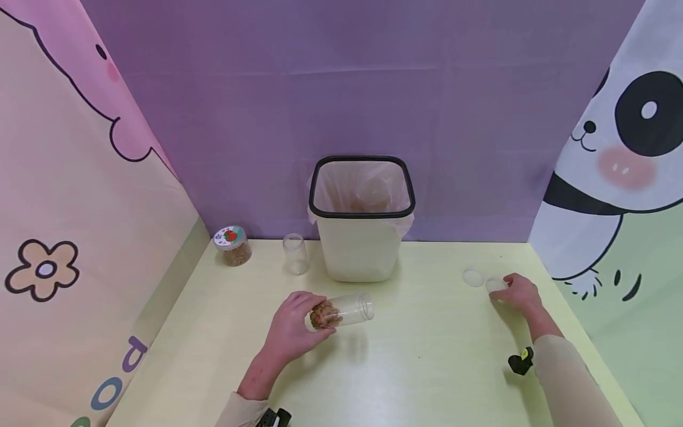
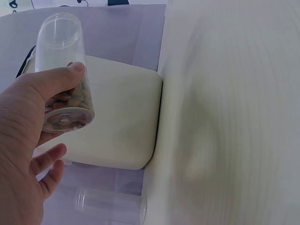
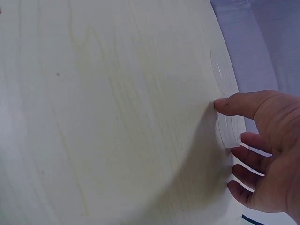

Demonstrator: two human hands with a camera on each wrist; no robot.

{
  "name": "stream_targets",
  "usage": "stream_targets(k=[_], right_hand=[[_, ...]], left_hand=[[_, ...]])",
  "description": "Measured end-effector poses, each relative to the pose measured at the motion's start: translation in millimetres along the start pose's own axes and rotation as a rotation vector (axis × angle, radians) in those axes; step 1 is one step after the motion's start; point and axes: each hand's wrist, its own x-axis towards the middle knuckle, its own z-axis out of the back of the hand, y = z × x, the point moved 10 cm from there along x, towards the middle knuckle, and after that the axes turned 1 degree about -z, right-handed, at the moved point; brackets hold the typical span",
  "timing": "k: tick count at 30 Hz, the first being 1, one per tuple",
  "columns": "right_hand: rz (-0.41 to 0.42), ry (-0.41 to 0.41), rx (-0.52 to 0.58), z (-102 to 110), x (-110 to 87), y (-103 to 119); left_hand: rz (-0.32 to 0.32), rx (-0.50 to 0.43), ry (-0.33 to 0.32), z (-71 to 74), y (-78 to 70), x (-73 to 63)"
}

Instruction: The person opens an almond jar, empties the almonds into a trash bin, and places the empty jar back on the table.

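Observation:
My left hand [image 1: 296,327] grips a clear plastic jar [image 1: 353,309] above the table, thumb and fingers round its base end. The jar is tilted nearly on its side, its uncapped mouth pointing right, and brown nut-like pieces [image 1: 324,315] lie gathered at its base. At the table's right side, my right hand [image 1: 520,293] pinches the edges of a clear round lid [image 3: 228,129] between thumb and fingers. Beside it a second clear lid [image 1: 472,277] lies flat on the table.
A white bin [image 1: 358,252] with a black rim and plastic liner stands at the back middle. Left of it are an uncapped clear jar [image 1: 296,255] and a jar with a strawberry-printed lid [image 1: 232,245] and brown contents. Printed cloth walls [image 1: 341,89] border the table.

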Motion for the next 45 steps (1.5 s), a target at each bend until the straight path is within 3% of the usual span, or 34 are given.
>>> stream_targets(k=[8, 16, 21, 29, 35, 45], right_hand=[[0.002, -0.029, 0.000, 2, 3.5, 5], [0.070, -0.088, 0.036, 24, 26.6, 41], [0.106, -0.110, 0.088, 46, 33.7, 75], [0.196, -0.142, 0.312, 62, 39.7, 151], [0.219, -0.083, 0.433, 61, 38.8, 204], [0.201, 0.011, 0.734, 59, 28.2, 274]], left_hand=[[0.032, 0.000, 0.012, 1.5, 5.8, -1.1], [0.016, 0.003, 0.004, 3.4, 5.1, -0.9], [-0.001, -0.008, 0.006, 1.3, 0.5, 2.0], [0.046, -0.036, 0.037, -4.8, 2.5, 2.4], [0.060, -0.042, 0.057, -7.9, 4.0, 1.7], [0.051, -0.041, 0.048, -8.2, 6.1, -1.1]])
